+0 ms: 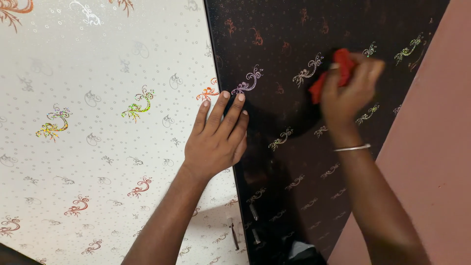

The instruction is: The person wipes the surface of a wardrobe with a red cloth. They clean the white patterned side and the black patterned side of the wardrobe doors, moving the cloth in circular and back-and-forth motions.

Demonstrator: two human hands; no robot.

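Note:
My right hand [349, 93] is shut on a red cloth [338, 73] and presses it against a glossy dark panel [294, 162] with glittery floral swirls. A thin silver bangle [351, 147] rings that wrist. My left hand [217, 132] lies flat with fingers together and straight. It rests across the seam between the dark panel and a white panel [98, 122] with the same swirl pattern.
A plain pink wall [431, 162] borders the dark panel on the right. Small metal handles [234, 235] sit low near the seam of the two panels, one on the white side, two on the dark side.

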